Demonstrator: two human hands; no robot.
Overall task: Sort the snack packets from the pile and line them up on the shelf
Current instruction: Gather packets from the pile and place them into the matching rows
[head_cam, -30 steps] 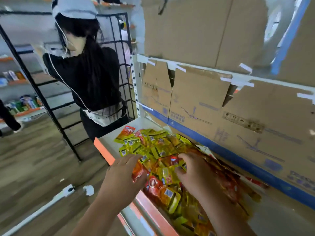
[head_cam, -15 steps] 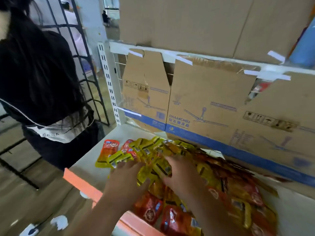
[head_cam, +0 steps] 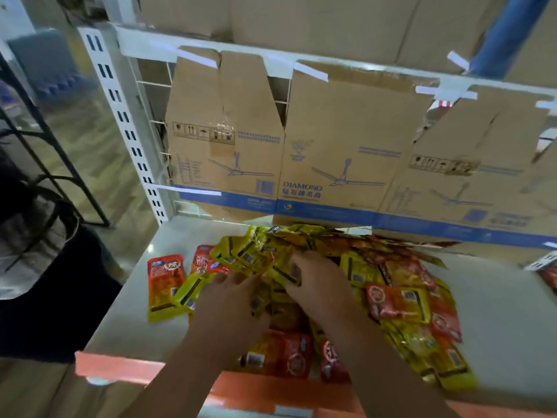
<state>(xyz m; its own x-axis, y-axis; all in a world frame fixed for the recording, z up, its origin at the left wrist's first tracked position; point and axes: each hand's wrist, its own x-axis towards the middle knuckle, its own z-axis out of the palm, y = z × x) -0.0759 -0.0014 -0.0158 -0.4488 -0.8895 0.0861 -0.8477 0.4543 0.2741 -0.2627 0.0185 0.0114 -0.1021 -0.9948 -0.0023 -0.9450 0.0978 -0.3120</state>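
Nearest the camera, an orange strip (head_cam: pixel 120 369) is running along the front edge of the shelf (head_cam: pixel 497 312), and two bare forearms are crossing over it toward the middle. The left hand (head_cam: pixel 232 300) is resting on the pile of snack packets (head_cam: pixel 401 297) with its fingers bent down among the yellow ones; blur is hiding whether they are gripping anything. Just beside it, the right hand (head_cam: pixel 316 285) is pinching a yellow packet (head_cam: pixel 281 271) between thumb and fingers at the top of the heap. The pile of red and yellow packets is spreading from the front edge to the back edge, filling the middle of the shelf. Toward the left edge, a red packet (head_cam: pixel 165 285) is lying flat, slightly apart from the heap. Beyond the left edge, a person in dark clothing (head_cam: pixel 45 297) is standing. Along the back edge, flattened cardboard (head_cam: pixel 346 140) printed with ceiling fans is standing upright, taped to the upper shelf rail.
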